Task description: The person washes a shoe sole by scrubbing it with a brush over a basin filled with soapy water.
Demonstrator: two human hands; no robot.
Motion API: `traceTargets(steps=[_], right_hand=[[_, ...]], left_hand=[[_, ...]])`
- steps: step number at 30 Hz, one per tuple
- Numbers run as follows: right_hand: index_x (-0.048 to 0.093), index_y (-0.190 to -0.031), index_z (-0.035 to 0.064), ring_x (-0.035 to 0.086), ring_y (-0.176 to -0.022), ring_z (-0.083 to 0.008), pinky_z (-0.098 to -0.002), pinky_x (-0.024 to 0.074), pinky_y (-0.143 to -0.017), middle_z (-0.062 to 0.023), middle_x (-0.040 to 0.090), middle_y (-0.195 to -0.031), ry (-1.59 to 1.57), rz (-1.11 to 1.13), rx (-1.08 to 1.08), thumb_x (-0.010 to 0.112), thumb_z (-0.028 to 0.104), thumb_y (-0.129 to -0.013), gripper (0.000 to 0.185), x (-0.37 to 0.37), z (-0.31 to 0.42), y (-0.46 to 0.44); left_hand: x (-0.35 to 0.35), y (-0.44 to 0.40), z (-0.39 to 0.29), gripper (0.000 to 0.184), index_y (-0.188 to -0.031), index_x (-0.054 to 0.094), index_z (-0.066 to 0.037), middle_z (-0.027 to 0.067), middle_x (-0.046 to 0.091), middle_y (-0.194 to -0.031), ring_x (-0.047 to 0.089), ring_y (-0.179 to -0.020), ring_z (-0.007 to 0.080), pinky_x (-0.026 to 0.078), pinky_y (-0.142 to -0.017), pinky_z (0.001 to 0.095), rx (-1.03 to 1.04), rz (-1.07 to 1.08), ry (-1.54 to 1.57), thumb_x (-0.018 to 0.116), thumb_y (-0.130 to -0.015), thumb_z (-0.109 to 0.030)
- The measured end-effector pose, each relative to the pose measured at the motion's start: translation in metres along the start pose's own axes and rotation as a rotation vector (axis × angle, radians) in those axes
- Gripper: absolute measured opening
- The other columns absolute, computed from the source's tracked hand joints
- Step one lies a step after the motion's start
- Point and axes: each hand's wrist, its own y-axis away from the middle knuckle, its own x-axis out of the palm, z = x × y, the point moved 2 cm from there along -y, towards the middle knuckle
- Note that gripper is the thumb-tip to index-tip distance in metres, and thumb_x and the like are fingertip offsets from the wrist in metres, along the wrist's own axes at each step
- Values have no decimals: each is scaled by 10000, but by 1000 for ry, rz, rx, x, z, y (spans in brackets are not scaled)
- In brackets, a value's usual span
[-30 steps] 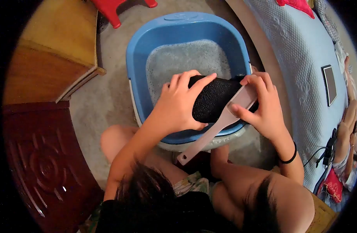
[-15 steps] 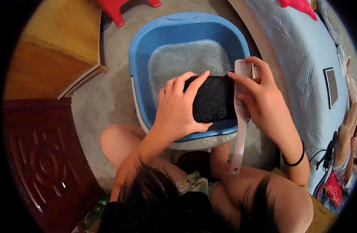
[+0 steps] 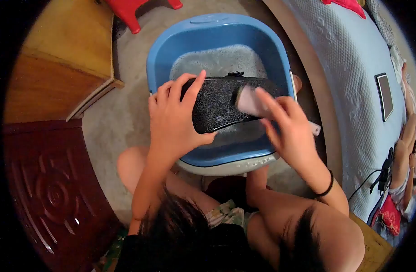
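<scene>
A long black item with a pebbled, wet-looking surface (image 3: 217, 103) is held over the basin; its exact kind is unclear. A small dark piece, possibly a buckle or strap, sticks up at its far edge. My left hand (image 3: 174, 118) is closed around its left end, fingers over the far side and thumb along the near edge. In my right hand (image 3: 289, 124) is a pale scrub brush (image 3: 249, 100), its head against the black surface and blurred by motion. The handle's holed end pokes out right of the hand. Beneath is a blue basin (image 3: 171, 43) of cloudy, sudsy water.
At left stand a wooden cabinet (image 3: 67, 68) and a dark red carved panel (image 3: 54, 181). A red stool (image 3: 126, 16) is beyond them. On the right, a bed with a pale blue cover (image 3: 334, 90) bears a tablet-like device (image 3: 386, 97); another person's limbs show at the far right.
The brush has swung from upright beside the item to lying across it, its head now on the surface. My left hand and the black item have shifted left, showing more of its length.
</scene>
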Motion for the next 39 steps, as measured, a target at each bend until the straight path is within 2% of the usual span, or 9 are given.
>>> traceTargets(steps=[3, 10, 17, 22, 26, 30, 33, 35, 39], right_hand=[[523, -1342, 226, 523, -807, -226, -333, 420, -704, -65, 501, -876, 241, -25, -61, 693, 127, -762, 613, 22, 5, -2], [498, -1366, 326, 491, -1049, -298, -447, 358, -845, -120, 507, -1115, 301, -36, -72, 672, 174, -766, 643, 16, 2, -7], [554, -1323, 251, 481, -1118, -294, -420, 344, -900, -107, 516, -1214, 399, 23, -206, 703, 72, -695, 669, 23, 12, -7], [495, -1378, 273, 517, -936, -259, -374, 384, -810, -91, 524, -1014, 274, -56, -146, 691, 204, -766, 646, 22, 6, -8], [467, -1386, 223, 606, -805, -341, -405, 538, -626, -169, 493, -1075, 265, -10, 100, 659, 233, -844, 576, 16, -1, -12], [354, -1447, 186, 616, -825, -367, -423, 548, -651, -195, 471, -1120, 194, 80, 185, 610, 191, -866, 636, 26, -3, 0], [394, -1434, 172, 608, -853, -352, -404, 525, -737, -175, 466, -1127, -45, 221, 102, 624, 85, -834, 648, 27, 11, 6], [425, -1421, 214, 614, -816, -323, -392, 530, -726, -158, 480, -1112, -107, 338, -66, 695, 169, -805, 674, 27, 20, 9], [488, -1377, 289, 616, -751, -299, -378, 534, -670, -149, 496, -1074, 9, 346, -44, 706, 242, -802, 617, 22, 22, -10]], left_hand=[[2, 1, 0, 1068, -1405, 420, -171, 68, 473, -1287, 449, -1156, 324, 341, -977, 458, -11, 54, -9, 840, -431, -297], [-6, 7, 7, 1024, -1382, 450, -163, 44, 471, -1267, 454, -1135, 301, 350, -943, 439, -85, 53, 42, 829, -440, -290], [-19, 21, 12, 1023, -1381, 451, -161, 57, 459, -1289, 445, -1155, 317, 342, -973, 453, -147, 102, -17, 837, -445, -307], [-13, 28, 21, 983, -1355, 478, -156, 64, 458, -1300, 450, -1151, 329, 343, -981, 467, -181, 38, 80, 837, -457, -331], [-11, 31, 27, 922, -1310, 514, -166, 69, 458, -1305, 450, -1155, 332, 347, -982, 469, -170, 36, 61, 835, -465, -347], [-11, 31, 24, 851, -1262, 549, -191, 70, 462, -1305, 448, -1174, 337, 349, -989, 469, -143, 51, -5, 833, -476, -355], [-11, 30, 23, 820, -1242, 563, -201, 72, 465, -1303, 448, -1183, 340, 349, -994, 469, -135, 61, -10, 832, -484, -357], [-10, 30, 21, 809, -1236, 567, -203, 74, 466, -1302, 449, -1185, 340, 349, -994, 468, -141, 57, 1, 832, -487, -358], [-8, 33, 26, 794, -1224, 573, -201, 78, 467, -1303, 452, -1183, 340, 356, -989, 466, -178, 15, 7, 832, -490, -358]])
